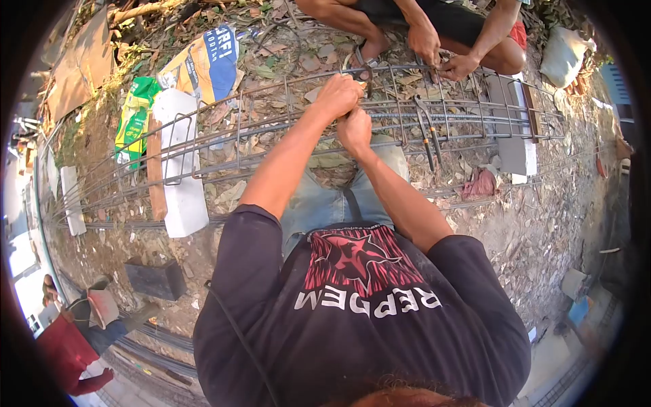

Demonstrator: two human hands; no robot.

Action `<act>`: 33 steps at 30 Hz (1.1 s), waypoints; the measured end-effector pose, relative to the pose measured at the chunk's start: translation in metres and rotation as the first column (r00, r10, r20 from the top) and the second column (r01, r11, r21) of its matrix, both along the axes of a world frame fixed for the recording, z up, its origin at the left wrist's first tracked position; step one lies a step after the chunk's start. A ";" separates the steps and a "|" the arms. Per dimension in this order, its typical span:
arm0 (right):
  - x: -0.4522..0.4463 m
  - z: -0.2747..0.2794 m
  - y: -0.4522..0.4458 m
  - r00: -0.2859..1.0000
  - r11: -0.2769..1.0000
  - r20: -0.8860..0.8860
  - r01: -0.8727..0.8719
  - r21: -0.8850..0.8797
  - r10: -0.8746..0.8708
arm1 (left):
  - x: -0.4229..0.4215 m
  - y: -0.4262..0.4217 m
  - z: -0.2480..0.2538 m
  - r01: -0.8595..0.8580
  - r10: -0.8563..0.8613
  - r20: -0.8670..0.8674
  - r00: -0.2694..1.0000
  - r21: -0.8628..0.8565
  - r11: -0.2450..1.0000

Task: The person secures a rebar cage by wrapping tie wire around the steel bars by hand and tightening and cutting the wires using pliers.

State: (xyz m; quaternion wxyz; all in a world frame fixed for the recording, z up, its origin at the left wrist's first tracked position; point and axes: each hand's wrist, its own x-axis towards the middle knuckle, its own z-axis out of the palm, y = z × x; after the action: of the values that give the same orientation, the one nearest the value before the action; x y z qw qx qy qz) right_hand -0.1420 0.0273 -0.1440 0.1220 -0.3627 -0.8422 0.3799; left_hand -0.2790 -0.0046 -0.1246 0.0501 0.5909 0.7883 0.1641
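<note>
My left hand (337, 97) is closed at the far side of a long steel rebar cage (380, 116). A small orange bit shows at its fingers, but what it grips is hidden. Just below it, my right hand (354, 131) is also closed, close against the left wrist; its contents cannot be made out. To the right, a pair of pincers (430, 134) with dark and orange handles rests across the bars. Another person's two hands (459, 67) work at the cage's far bars, right of mine.
White blocks (182, 193) and a grey-white block (518, 157) stand under or beside the cage. A blue and tan mortar bag (207, 66), a green bag (137, 114) and a dark block (155, 279) lie left. A person in red (68, 349) is at lower left.
</note>
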 end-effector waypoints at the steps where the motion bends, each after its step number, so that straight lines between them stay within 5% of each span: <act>1: -0.005 0.002 -0.002 0.994 0.996 0.066 -0.090 -0.011 0.090 | -0.003 0.008 0.008 -0.007 0.009 0.020 1.000 -0.106 0.994; 3: -0.007 0.018 -0.001 0.925 0.943 0.221 -0.328 0.050 0.310 | -0.013 0.005 0.030 -0.038 0.073 0.151 0.986 -0.227 0.973; 6: -0.001 0.046 0.013 0.841 0.750 0.033 -0.498 0.436 0.540 | -0.022 -0.030 0.026 -0.329 0.271 0.233 0.934 0.268 0.905; 8: -0.009 0.056 0.037 0.750 0.451 0.158 -0.537 0.713 0.642 | -0.010 -0.052 0.030 -0.478 0.399 0.336 0.853 0.194 0.857; 11: -0.021 0.046 0.070 0.629 0.306 0.469 -0.744 0.594 0.620 | 0.019 -0.082 0.019 -0.589 0.481 0.482 0.733 0.095 0.803; 15: -0.032 0.032 0.068 0.612 0.329 0.522 -0.777 0.537 0.594 | 0.057 -0.108 -0.005 -0.634 0.532 0.380 0.757 0.231 0.738; 18: -0.036 0.013 0.064 0.843 0.733 0.412 -0.516 0.443 0.345 | 0.076 -0.116 -0.023 -0.663 0.538 0.405 0.739 0.299 0.686; 19: -0.047 0.031 0.069 0.810 0.941 0.482 -0.312 -0.129 0.334 | 0.081 -0.118 -0.029 -0.655 0.538 0.383 0.751 0.329 0.681; 20: -0.048 0.021 0.074 0.908 0.918 0.335 -0.116 -0.379 0.253 | 0.085 -0.120 -0.035 -0.646 0.539 0.359 0.762 0.357 0.675; 22: -0.037 -0.005 0.084 0.988 0.552 0.138 0.150 -0.820 -0.063 | 0.097 -0.123 -0.034 -0.651 0.513 0.415 0.751 0.337 0.680; 23: -0.032 -0.009 0.091 0.993 0.476 0.099 0.116 -0.872 -0.062 | 0.101 -0.121 -0.032 -0.653 0.499 0.443 0.745 0.331 0.682; 26: -0.018 0.013 0.108 0.921 0.799 0.162 -0.209 -0.564 0.355 | 0.111 -0.121 -0.043 -0.632 0.484 0.434 0.760 0.322 0.705; 27: -0.014 0.021 0.110 0.808 0.848 0.261 -0.485 -0.214 0.528 | 0.115 -0.121 -0.043 -0.631 0.486 0.429 0.761 0.316 0.708; 28: -0.010 0.027 0.108 0.751 0.773 0.282 -0.633 0.047 0.597 | 0.118 -0.121 -0.042 -0.628 0.487 0.423 0.764 0.312 0.713; 30: -0.002 0.043 0.105 0.631 0.405 0.382 -0.750 0.523 0.676 | 0.122 -0.118 -0.044 -0.623 0.483 0.421 0.767 0.310 0.719; 33: -0.020 0.044 0.103 0.511 0.249 0.546 -0.840 0.483 0.663 | 0.126 -0.119 -0.052 -0.615 0.472 0.427 0.771 0.304 0.728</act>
State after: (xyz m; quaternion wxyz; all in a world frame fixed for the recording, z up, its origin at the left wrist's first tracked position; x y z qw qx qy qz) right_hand -0.1615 0.1308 -0.1003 -0.0470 0.1236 -0.9912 -0.0064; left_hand -0.1526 -0.1233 -0.1766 -0.0041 0.2910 0.8528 0.4336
